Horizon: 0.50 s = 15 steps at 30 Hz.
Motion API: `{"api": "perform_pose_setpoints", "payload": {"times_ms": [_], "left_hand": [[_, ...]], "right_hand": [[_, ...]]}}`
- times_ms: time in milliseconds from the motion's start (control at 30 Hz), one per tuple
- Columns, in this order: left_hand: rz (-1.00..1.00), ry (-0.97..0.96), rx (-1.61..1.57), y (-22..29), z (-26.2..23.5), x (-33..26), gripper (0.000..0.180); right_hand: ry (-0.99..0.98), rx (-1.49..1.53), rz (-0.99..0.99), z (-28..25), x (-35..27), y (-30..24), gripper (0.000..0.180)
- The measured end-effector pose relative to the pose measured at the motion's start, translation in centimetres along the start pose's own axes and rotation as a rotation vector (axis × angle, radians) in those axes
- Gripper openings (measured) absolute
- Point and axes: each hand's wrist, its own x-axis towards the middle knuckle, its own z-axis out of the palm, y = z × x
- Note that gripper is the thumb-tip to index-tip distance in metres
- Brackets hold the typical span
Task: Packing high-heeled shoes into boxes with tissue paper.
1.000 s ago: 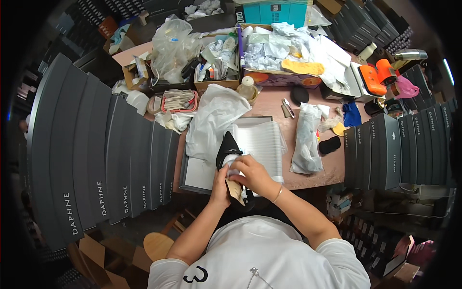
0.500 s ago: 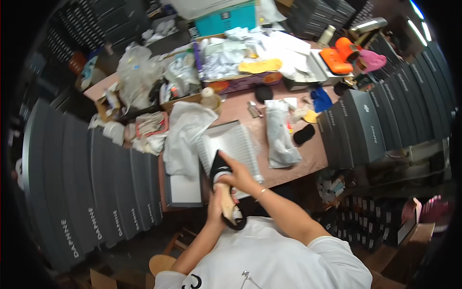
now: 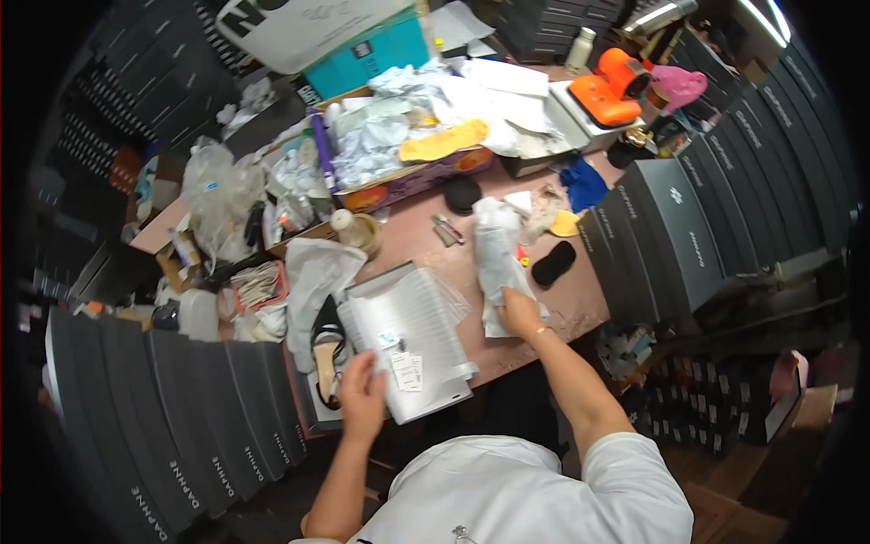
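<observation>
A black pointed shoe with a beige insole (image 3: 324,352) lies on white tissue paper (image 3: 313,272) at the left of the table. Just to its right is my left hand (image 3: 362,396), its fingers loosely apart and nothing in them. Beside the shoe rests a grey shoe box (image 3: 391,274) lined with a translucent white wrap (image 3: 412,313). Printed white tags (image 3: 407,370) lie on that wrap. My right hand (image 3: 521,314) has closed on the near end of a long white-wrapped packet (image 3: 498,249); what is inside the packet is hidden.
Stacks of grey shoe boxes flank both sides, left (image 3: 190,408) and right (image 3: 666,227). At the back stands a purple carton (image 3: 417,179) of crumpled paper, near an orange device (image 3: 607,98). A black oval pad (image 3: 554,264) lies right of the packet; a bottle (image 3: 346,227) stands left.
The shoe has left both hands and now lies on the tissue at the left. My right hand has moved right onto the wrapped packet. Tags now show on the box's wrap.
</observation>
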Motion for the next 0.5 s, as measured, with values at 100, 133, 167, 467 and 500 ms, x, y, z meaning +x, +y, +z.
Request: {"api": "perform_pose_setpoints", "payload": {"times_ms": [100, 133, 167, 467, 500], "left_hand": [[0.073, -0.17, 0.102, 0.5, 5.0, -2.4, 0.091], [0.037, -0.187, -0.016, 0.5, 6.9, -3.2, 0.09], [0.006, -0.207, -0.142, 0.7, 8.0, -3.4, 0.09], [-0.224, 0.125, -0.561, 1.3, 0.5, -3.2, 0.034], [-0.239, -0.021, -0.537, -0.9, -0.8, -4.0, 0.039]], "right_hand": [[0.018, 0.503, -0.102, -6.1, -2.6, -7.1, 0.032], [-0.018, 0.703, -0.085, -7.5, -4.3, -9.9, 0.028], [-0.008, 0.742, -0.12, -7.6, -6.5, -13.1, 0.028], [0.411, 0.281, -0.691, -14.2, -7.6, -22.3, 0.038], [0.348, 0.184, -0.765, -13.7, -7.1, -22.8, 0.039]]}}
